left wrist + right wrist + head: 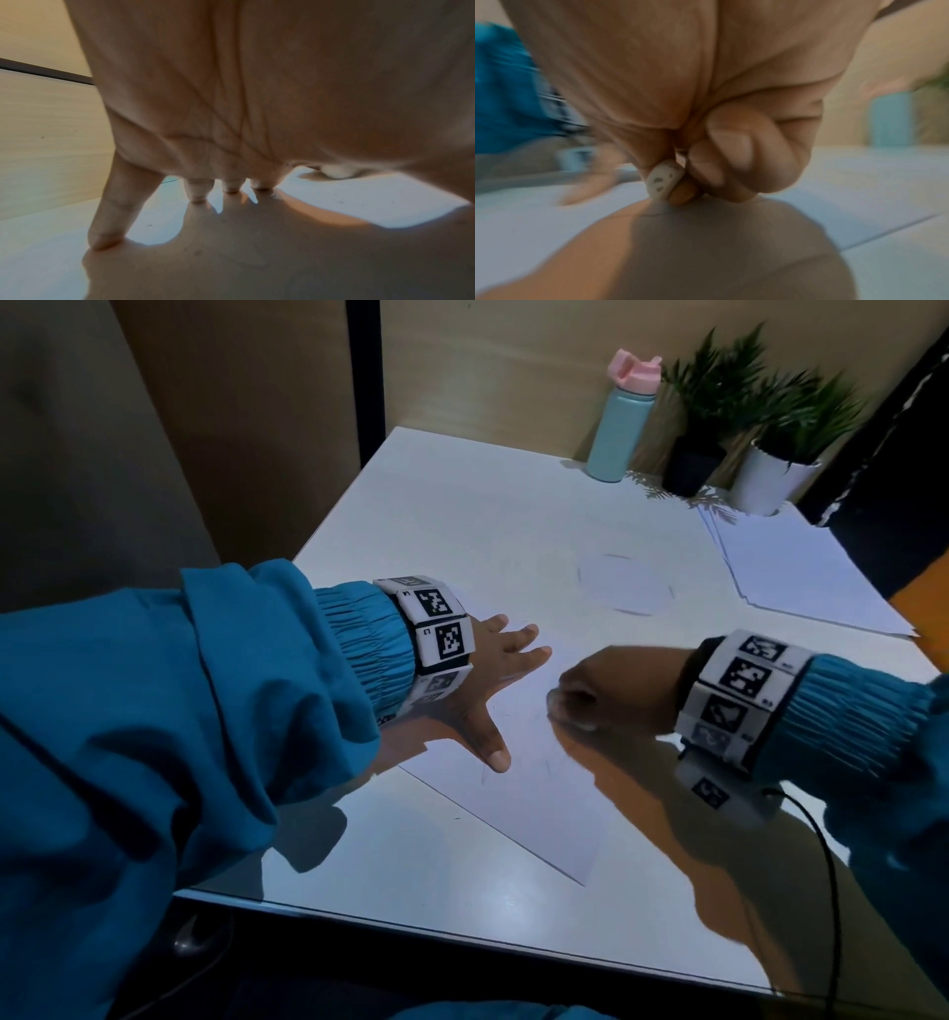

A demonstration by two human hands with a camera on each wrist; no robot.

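Observation:
A white sheet of paper (539, 793) lies slantwise on the white table (452, 521), with faint pencil marks on it. My left hand (495, 670) rests flat on the sheet's upper left part, fingers spread and straight; in the left wrist view its fingertips (104, 240) press down on the surface. My right hand (583, 698) is curled just to the right of it, low over the sheet. In the blurred right wrist view its thumb and fingers pinch a small white eraser (663, 179) with grey smudges, whose tip touches the paper.
At the back right stand a teal bottle (619, 423) with a pink lid, a plant in a black pot (690, 464) and one in a white pot (770, 477). A stack of paper (801, 572) lies at the right edge. A black cable (827, 845) trails from my right wrist.

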